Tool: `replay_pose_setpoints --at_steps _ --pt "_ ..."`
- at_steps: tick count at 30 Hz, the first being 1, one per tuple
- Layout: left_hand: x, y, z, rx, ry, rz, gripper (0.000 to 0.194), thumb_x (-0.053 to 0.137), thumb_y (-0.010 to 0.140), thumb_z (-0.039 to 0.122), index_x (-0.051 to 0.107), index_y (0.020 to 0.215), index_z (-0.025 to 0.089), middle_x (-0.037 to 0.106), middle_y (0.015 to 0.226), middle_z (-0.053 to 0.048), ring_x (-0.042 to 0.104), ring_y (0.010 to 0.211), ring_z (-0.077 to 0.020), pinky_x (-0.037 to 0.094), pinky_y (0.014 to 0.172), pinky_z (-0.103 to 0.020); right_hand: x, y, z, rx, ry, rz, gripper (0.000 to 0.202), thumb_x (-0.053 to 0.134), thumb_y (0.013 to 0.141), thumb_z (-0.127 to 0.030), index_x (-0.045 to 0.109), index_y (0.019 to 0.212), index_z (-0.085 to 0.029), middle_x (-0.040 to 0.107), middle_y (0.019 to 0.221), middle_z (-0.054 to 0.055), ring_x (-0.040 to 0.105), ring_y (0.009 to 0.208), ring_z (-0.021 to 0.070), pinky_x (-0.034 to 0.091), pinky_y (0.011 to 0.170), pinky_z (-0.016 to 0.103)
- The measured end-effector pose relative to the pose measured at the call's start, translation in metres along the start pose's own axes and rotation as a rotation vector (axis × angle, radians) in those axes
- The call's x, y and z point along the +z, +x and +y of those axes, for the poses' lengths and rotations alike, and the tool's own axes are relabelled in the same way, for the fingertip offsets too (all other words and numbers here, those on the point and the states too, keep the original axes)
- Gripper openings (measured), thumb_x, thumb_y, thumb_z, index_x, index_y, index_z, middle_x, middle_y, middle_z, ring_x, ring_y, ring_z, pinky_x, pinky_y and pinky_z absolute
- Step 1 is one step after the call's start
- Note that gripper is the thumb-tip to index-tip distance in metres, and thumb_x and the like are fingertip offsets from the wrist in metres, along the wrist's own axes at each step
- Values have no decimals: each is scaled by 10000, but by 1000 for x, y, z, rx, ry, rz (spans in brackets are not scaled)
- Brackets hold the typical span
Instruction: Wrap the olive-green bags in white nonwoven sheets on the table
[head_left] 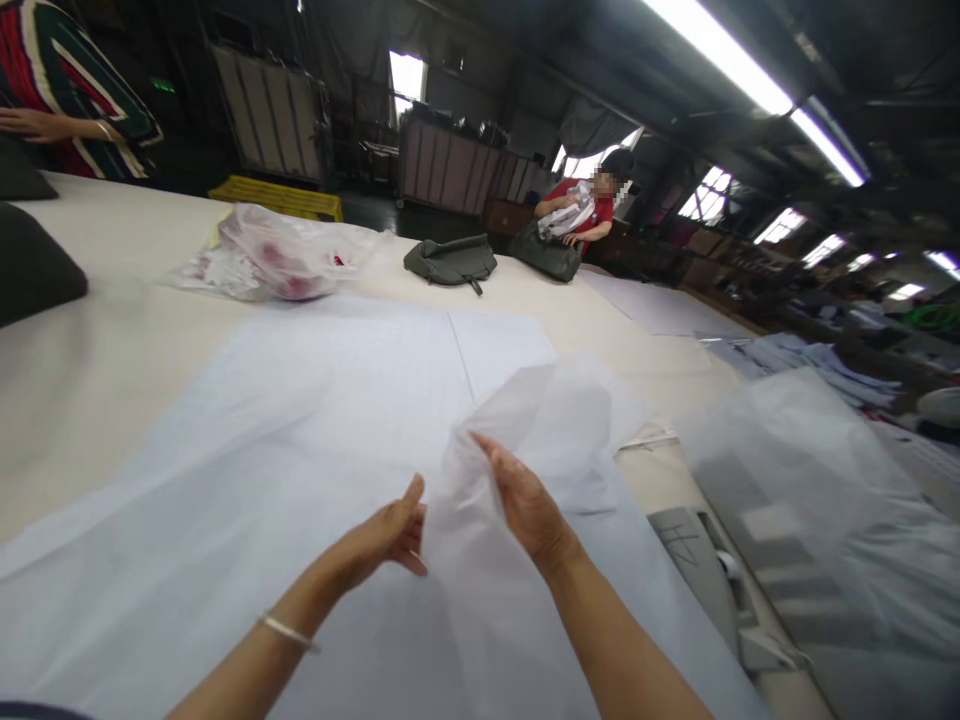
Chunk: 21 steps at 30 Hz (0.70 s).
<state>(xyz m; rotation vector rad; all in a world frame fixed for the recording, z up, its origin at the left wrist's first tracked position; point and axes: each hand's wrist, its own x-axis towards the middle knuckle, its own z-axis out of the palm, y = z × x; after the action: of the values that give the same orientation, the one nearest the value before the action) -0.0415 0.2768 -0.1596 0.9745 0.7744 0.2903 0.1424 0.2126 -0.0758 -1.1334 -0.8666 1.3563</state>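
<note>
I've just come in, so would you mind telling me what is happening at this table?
The right hand holds a thin, translucent sheet bunched near its fingertips. The left hand is beside it, fingers spread. White sheeting lies beneath. Across the table, a person in red handles pale cloth.

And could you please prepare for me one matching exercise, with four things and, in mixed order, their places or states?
1. Right hand
2. Left hand
3. Bangle
4. Plastic bag

A. Open, thumb raised
B. Lying on the table, reddish contents inside
C. Gripping a translucent sheet
D. Around the left forearm

Pairs: 1-C, 2-A, 3-D, 4-B
</note>
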Motion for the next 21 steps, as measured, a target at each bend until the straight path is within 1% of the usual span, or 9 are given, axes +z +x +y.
replay_pose_setpoints --at_steps 2,3,5,7,10,13,15,18,21 --pt "24 15 -17 81 -331 -120 294 680 791 417 720 939 166 703 720 -76 659 724 -232 557 669 -328 8 -7 7 31 -140 -241 563 605 836 -626 642 1216 -213 693 1065 80 664 941 224 527 879 383" --pt "30 21 -23 114 -429 -133 225 696 782 341 724 923 167 700 709 -68 658 718 -227 560 675 -325 6 -12 12 3 -251 -271 498 603 862 -583 658 1193 -216 686 1085 79 659 957 218 515 901 380" --pt "30 29 -26 131 -519 -146 198 644 824 314 727 894 148 704 733 -77 662 748 -237 568 723 -351 -9 -25 23 -151 -505 -111 358 605 896 -484 685 1134 -229 677 1097 74 643 988 216 499 930 379" --pt "22 33 -21 141 -563 -145 290 550 895 359 720 943 130 720 845 -97 668 846 -246 560 814 -372 -37 -40 38 -342 -759 163 302 592 909 -423 682 1132 -241 663 1133 88 612 1058 239 472 979 421" --pt "13 33 -9 116 -720 -152 392 464 950 433 688 1059 130 714 1021 -112 657 972 -252 534 905 -400 -90 -67 69 -370 -1127 392 486 678 835 -410 598 1284 -240 550 1360 121 473 1281 315 351 1097 538" --pt "13 35 -1 58 -860 -206 610 396 934 611 635 1166 101 697 1070 -159 660 987 -274 528 919 -430 -133 -92 103 -187 -1363 260 816 783 720 -419 438 1439 -247 394 1509 111 321 1403 353 243 1152 593" --pt "16 39 4 37 -873 -220 814 297 883 738 565 1269 73 678 1111 -195 653 1024 -292 514 945 -432 -149 -103 123 -158 -1445 175 838 795 708 -399 426 1447 -255 385 1516 103 298 1417 349 227 1161 591" --pt "18 50 12 89 -863 -180 919 247 837 793 405 1417 97 636 1211 -207 634 1091 -302 495 975 -445 -158 -108 140 -255 -1494 181 627 753 771 -350 543 1355 -259 458 1467 102 350 1394 332 273 1143 585" --pt "21 60 24 187 -830 -105 861 401 874 702 236 1489 123 599 1275 -206 636 1098 -282 485 989 -451 -157 -106 138 -374 -1474 181 313 674 844 -256 683 1157 -267 630 1291 87 488 1303 307 308 1120 594"
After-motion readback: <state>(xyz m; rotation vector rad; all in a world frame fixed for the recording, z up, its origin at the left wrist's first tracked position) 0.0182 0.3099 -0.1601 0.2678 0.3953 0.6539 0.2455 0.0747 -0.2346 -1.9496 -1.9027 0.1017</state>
